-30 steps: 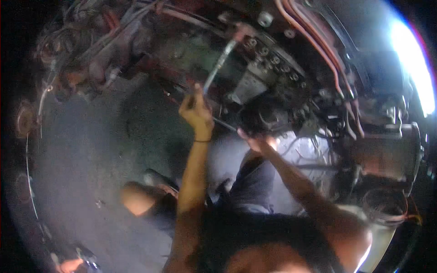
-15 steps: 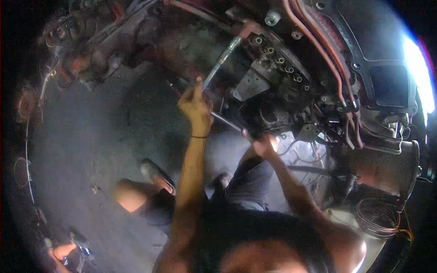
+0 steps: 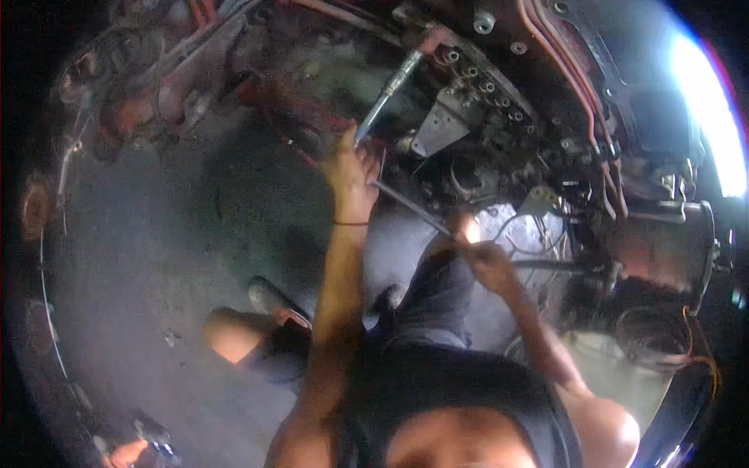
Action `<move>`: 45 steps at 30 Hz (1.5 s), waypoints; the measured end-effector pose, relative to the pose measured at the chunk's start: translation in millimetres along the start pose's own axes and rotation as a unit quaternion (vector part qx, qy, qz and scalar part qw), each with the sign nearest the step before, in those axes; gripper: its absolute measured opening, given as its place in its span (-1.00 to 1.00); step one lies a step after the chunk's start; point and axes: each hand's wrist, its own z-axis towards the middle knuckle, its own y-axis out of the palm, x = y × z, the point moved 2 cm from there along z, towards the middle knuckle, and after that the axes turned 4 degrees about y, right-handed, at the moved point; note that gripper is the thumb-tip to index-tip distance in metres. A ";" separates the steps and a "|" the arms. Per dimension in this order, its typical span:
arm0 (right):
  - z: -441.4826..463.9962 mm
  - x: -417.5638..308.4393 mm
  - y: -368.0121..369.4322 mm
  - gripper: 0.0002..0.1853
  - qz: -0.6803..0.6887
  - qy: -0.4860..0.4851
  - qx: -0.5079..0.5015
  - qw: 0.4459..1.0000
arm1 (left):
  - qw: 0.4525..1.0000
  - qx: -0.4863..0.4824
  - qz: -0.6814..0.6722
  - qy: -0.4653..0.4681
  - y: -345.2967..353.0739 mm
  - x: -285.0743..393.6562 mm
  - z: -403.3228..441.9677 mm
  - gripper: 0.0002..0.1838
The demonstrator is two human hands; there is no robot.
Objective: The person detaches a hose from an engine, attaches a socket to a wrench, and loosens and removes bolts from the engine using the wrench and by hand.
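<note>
A long metal rod [image 3: 390,90] slants from the engine's side down to my left hand [image 3: 355,175], which is closed around its lower end. From that hand a thin steel handle [image 3: 417,207] runs down to the right. My right hand [image 3: 490,264] is wrapped round the far end of this handle, its fingers somewhat blurred. Just right of the rod are a triangular metal bracket [image 3: 443,125] and a row of round fittings [image 3: 470,72] on the dark engine block.
Reddish pipes [image 3: 569,70] run down the upper right. A cylindrical tank [image 3: 659,249] and coiled wire [image 3: 651,331] lie at the right. Below are the grey floor [image 3: 179,234], my bent legs and a shoe [image 3: 275,300]. Part of another person [image 3: 129,452] shows at the lower left.
My right hand has moved right and slightly down with the handle's end. My left hand stays at the rod's lower end, its raised finger now more bent. The whole view has shifted a little.
</note>
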 end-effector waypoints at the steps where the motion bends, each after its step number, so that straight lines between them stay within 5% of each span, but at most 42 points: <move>1: -23.8 -13.8 -10.0 -0.49 0.003 0.031 -0.011 0.999 | 0.999 -0.019 -0.020 -0.029 -2.1 -0.7 0.7 -0.72; 6: -84.6 -59.2 -22.8 -0.49 -0.011 0.136 -0.070 0.988 | 0.986 -0.120 0.019 -0.116 -11.2 13.7 16.4 -0.66; 7: -88.0 -23.2 0.4 -0.49 0.035 -0.006 -0.068 0.997 | 0.982 -0.131 0.037 -0.128 -13.2 14.2 19.0 -0.62; 10: -131.5 -69.7 17.4 -0.53 0.248 0.188 -0.215 0.926 | 0.968 -0.177 0.068 -0.166 -16.5 18.7 26.8 -0.59; 11: -148.6 -93.0 21.1 -0.55 0.170 -0.040 -0.040 0.984 | 0.961 -0.189 0.087 -0.182 -19.8 19.5 28.3 -0.59; 13: -185.4 -146.3 24.0 -0.59 0.565 0.189 -0.154 0.788 | 0.945 -0.221 0.052 -0.236 -22.2 23.6 34.6 -0.58; 16: -199.1 -189.4 67.7 -0.46 0.651 0.193 -0.231 0.697 | 0.909 -0.279 0.060 -0.305 -27.7 24.3 47.1 -0.57; 17: -196.8 -218.1 83.0 -0.42 0.733 0.160 -0.259 0.608 | 0.900 -0.303 0.071 -0.306 -29.2 27.0 48.5 -0.52; 18: -202.5 -248.0 88.0 -0.42 0.737 0.153 -0.182 0.632 | 0.893 -0.310 0.087 -0.315 -32.1 31.2 52.8 -0.52; 21: -197.8 -315.3 128.1 -0.57 0.879 -0.001 -0.306 0.366 | 0.848 -0.345 0.110 -0.387 -34.0 27.4 70.8 -0.42; 22: -193.6 -345.9 127.1 -0.61 0.894 -0.012 -0.297 0.335 | 0.842 -0.352 0.118 -0.392 -31.6 30.2 70.9 -0.42; 25: -159.8 -412.8 153.0 -0.55 0.898 -0.115 -0.233 0.355 | 0.770 -0.446 0.323 -0.322 -25.4 35.3 90.0 -0.29; 29: -105.1 -466.0 176.4 -0.73 0.904 -0.165 -0.173 0.355 | 0.655 -0.602 0.368 -0.271 -17.4 32.3 119.0 -0.22; 32: -63.8 -476.0 195.4 -0.79 0.895 -0.199 -0.143 0.373 | 0.619 -0.570 0.489 -0.230 3.0 69.3 87.8 -0.24; 34: -41.3 -475.4 215.4 -0.68 0.835 -0.234 -0.087 0.490 | 0.611 -0.575 0.488 -0.238 5.2 76.5 78.3 -0.38; 36: -17.3 -473.1 232.9 -0.67 0.823 -0.239 -0.094 0.506 | 0.522 -0.598 0.604 -0.078 9.5 75.6 70.7 -0.50; 38: 4.5 -467.5 235.8 -0.59 0.768 -0.162 -0.045 0.618 | 0.577 -0.549 0.603 -0.051 8.1 82.6 54.1 -0.54; 39: 27.9 -465.2 245.6 -0.59 0.765 -0.170 -0.048 0.620 | 0.586 -0.542 0.603 -0.006 3.3 64.8 65.3 -0.54; 41: 77.0 -463.6 259.7 -0.50 0.587 -0.236 0.148 0.760 | 0.580 -0.529 0.611 0.104 2.2 49.7 74.3 -0.53; 42: 88.1 -456.9 253.3 -0.48 0.682 -0.298 0.045 0.667 | 0.565 -0.523 0.618 0.164 -1.4 53.3 70.0 -0.53; 45: 196.7 -442.4 288.7 -0.58 0.628 -0.411 0.155 0.642 | 0.591 -0.531 0.581 0.178 -10.2 28.4 87.5 -0.56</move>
